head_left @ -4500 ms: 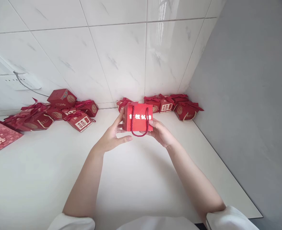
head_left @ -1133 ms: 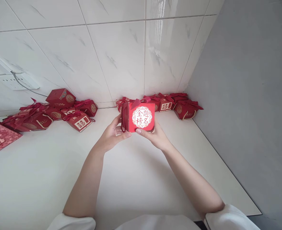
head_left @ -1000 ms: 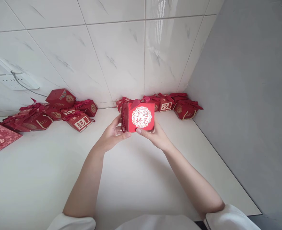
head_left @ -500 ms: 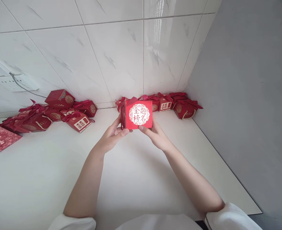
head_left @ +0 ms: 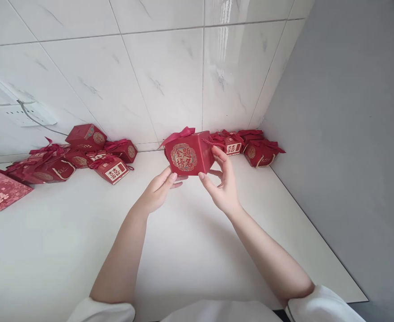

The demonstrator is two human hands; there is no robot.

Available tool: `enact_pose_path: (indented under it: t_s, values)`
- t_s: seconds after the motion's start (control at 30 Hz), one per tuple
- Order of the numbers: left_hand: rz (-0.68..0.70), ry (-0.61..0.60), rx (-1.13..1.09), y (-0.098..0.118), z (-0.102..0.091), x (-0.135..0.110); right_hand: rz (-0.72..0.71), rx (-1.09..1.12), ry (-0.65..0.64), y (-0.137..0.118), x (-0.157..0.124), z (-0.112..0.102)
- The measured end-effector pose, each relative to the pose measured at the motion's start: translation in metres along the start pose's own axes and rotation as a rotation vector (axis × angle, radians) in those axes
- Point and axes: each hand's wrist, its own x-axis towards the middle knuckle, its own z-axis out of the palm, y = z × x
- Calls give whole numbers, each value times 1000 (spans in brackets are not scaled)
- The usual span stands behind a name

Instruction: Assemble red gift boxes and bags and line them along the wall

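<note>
A red gift box (head_left: 184, 156) with gold lettering in a round frame is held up above the white table, angled with its lettered face toward the left. A red ribbon bow (head_left: 182, 133) tops it, and a twisted red cord (head_left: 213, 142) hangs on its right side. My left hand (head_left: 160, 188) grips the lower left corner, thumb in front and fingers underneath. My right hand (head_left: 222, 181) holds the lower right edge, its thumb at the bottom corner and its index finger raised by the side near the cord.
Several red gift boxes (head_left: 86, 137) are heaped against the tiled wall at left, and others (head_left: 260, 153) stand at the right. A larger patterned red box (head_left: 4, 188) lies at the far left. A wall socket (head_left: 29, 114) has a grey cable. A grey panel (head_left: 344, 134) borders the white table (head_left: 183, 250).
The box has turned in my hands: its lettered face now points left, and its right side with the cord shows. My right hand's index finger has lifted along that side.
</note>
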Motion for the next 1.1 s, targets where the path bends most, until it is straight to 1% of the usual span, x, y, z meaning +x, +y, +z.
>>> enact_pose_path:
  t_s: [0.1,0.23,0.33,0.43,0.5,0.6,0.67,0.73,0.77,0.8,0.93,1.0,1.1]
  values:
    - [1,38,-29,3,9,2,-165,-192,66,-2,-4,5]
    - [-3,50,-119,6,19,4,-346,-364,98,5,-8,12]
    - [10,124,-157,5,21,6,-456,-404,64,6,-9,15]
    - [-4,234,-225,2,18,8,-487,-374,33,1,-9,13]
    - [-23,299,-257,-1,14,9,-464,-313,78,-4,-10,9]
    - [-42,328,-245,-2,10,9,-402,-202,246,-8,-10,2]
    - [-57,318,-224,-2,8,8,-319,-138,371,-8,-7,-4]
    - [-81,306,-217,-2,9,7,-190,-87,434,-5,-2,-9]
    - [-90,299,-219,-1,10,7,-118,-63,419,-3,1,-11]
    - [-94,288,-223,-1,12,7,-46,-36,372,-1,4,-13]
    - [-68,225,-242,-1,15,6,199,125,48,2,10,-15]
    - [-54,207,-242,-3,14,6,260,197,-65,0,10,-14]
    - [-16,199,-207,-7,12,6,262,249,-142,-4,8,-11]
